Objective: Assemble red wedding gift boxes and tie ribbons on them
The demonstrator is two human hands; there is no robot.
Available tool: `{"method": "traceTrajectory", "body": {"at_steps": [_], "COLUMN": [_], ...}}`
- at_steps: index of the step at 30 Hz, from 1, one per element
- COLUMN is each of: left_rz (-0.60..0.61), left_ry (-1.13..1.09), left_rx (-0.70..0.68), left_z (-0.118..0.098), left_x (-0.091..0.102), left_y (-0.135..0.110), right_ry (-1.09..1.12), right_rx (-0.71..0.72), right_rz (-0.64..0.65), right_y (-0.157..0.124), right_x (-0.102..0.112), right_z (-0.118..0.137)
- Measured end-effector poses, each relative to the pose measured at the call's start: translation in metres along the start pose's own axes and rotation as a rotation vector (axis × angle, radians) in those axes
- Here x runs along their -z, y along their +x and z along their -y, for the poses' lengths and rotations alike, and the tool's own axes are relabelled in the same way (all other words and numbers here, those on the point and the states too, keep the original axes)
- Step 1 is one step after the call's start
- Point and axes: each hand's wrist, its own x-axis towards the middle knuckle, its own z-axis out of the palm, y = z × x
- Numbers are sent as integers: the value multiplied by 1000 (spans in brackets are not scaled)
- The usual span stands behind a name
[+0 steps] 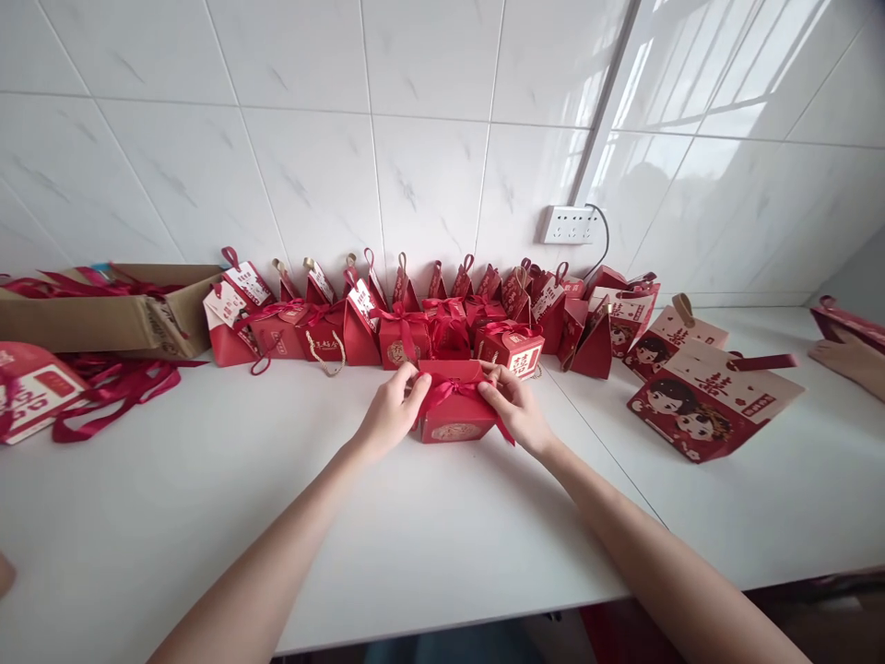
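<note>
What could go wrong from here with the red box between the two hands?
First, the bow might loosen or go crooked, since its ribbon lies right by the thumbs of the left hand and right hand. Second, the red box could dent if pressed too hard at its sides. Third, the box with the white label stands close behind the right hand and might get knocked.
</note>
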Motion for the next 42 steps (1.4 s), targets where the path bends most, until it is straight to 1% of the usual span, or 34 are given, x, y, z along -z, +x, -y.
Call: {"method": "traceTrajectory", "body": {"at_steps": [2,4,6,9,12,15,21,25,27,28,31,33,35,38,40,42], "left_rz": [-26,-83,-120,-119,-116,-133,-241,-255,-261,-264,-284,-298,-301,-340,-409,-466], "left_ry": [6,2,-36,-125,-189,-197,-148,-153,-156,-154,-155,-162,-171,-187,-171,-108], "left_rx": [-60,-123,-154,-96,-34,-38,-98,-115,-111,-109,-102,-95,-77,-61,-133,-284], "left_z": [1,3,6,8,7,5,7,8,9,10,11,11,9,3,-1,-4], "left_x": [1,0,0,0,-1,-5,-13,-14,-13,-13,-11,-10,-9,-9,-11,-15], "left_y": [1,2,4,5,4,2,-1,-2,-2,-2,-1,-1,-1,-2,-5,-10], "right_ry": [-37,-94,-147,-191,-191,-120,24,210,215,163,-123,-288,-371,-411,-415,-406], "right_rx": [58,115,135,109,76,16,-93,-174,-122,-64,112,168,206,272,331,393], "right_rz": [-30,-59,-63,-41,-78,-119,-114,-118,-66,-13,159,203,186,152,117,65], "right_y": [0,0,0,1,3,3,5,4,2,1,-2,-3,-4,-4,-4,-4], "right_x": [-2,-2,-1,1,2,0,0,2,4,5,6,5,2,-2,-4,-5], "right_z": [1,3,4,7,8,9,10,13,13,12,5,0,-4,-8,-8,-8]}}
